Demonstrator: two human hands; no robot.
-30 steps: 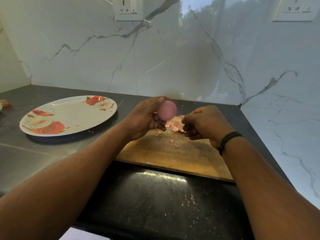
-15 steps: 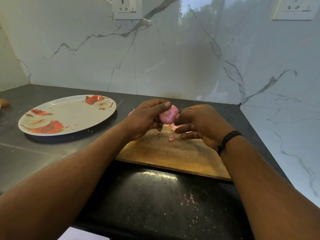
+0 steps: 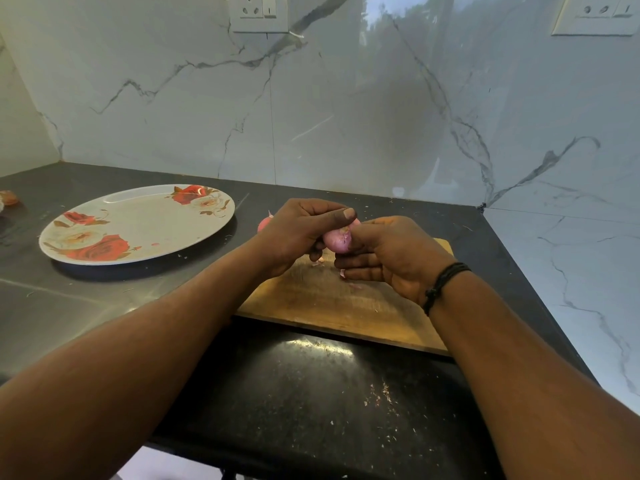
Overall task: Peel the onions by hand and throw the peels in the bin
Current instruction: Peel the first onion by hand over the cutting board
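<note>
Sitting toward the worktop's left edge, a flowered plate (image 3: 138,225) lies well apart from the work. Over the far edge of a wooden board (image 3: 332,306), the left hand (image 3: 298,233) grips a pink onion (image 3: 337,241), thumb across its top. Touching its right side, the right hand (image 3: 391,258) pinches at the skin.

- Hands: two, the left hand (image 3: 298,230) and the right hand (image 3: 388,254), meeting at the middle of the view.
- Onions: two, one onion (image 3: 337,241) between the hands, a second onion (image 3: 264,224) partly hidden at the left hand's 9 o'clock.
- Flowered plate (image 3: 138,223): one, toward 9 o'clock.
- Wooden cutting board (image 3: 329,303): one.
- Wall sockets: two, at 12 o'clock (image 3: 259,12) and 1 o'clock (image 3: 595,13).
- Black wristband (image 3: 443,284): one.
- Peel scraps (image 3: 343,273) on the board: a few, too small to count.
</note>
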